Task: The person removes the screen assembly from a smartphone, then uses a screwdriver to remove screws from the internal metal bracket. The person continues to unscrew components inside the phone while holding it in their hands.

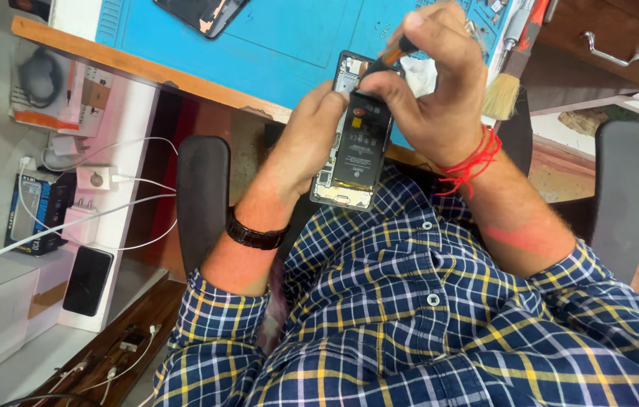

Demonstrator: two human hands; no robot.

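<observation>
Partly hidden: screwdriver (393,54) tip, phone (356,143) top.

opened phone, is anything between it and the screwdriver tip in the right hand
Nothing visible. The left hand holds the opened phone from its left edge, back cover off, insides exposed. The right hand holds a small screwdriver whose tip meets the phone's upper part; the contact spot is partly hidden by fingers.

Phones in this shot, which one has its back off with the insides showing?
The phone held in the left hand, over the lap: its battery and boards are bare. The dark phone on the white shelf at left is closed up.
</observation>
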